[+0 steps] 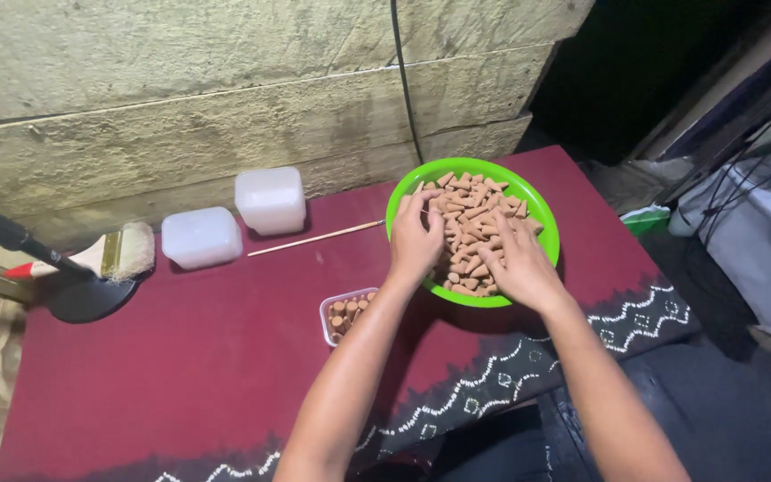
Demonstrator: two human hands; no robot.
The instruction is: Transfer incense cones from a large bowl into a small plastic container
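A bright green round bowl [537, 207] sits on a dark red cloth and is heaped with several small brown cones [473, 207]. Both of my hands reach into it. My left hand [414, 239] rests on the left side of the heap with its fingers curled into the cones. My right hand [518, 261] lies on the near right side, fingers spread down among them. Whether either hand has cones pinched in it is hidden. A small clear tray [343, 314] with a few cones standing in it sits just left of my left forearm.
Two frosted white lidded boxes [201, 236] [270, 200] stand at the back left. A thin wooden stick [316, 238] lies between them and the bowl. A flat paintbrush [118, 253] and a dark round base [87, 297] sit far left. A rough stone wall [225, 98] runs behind.
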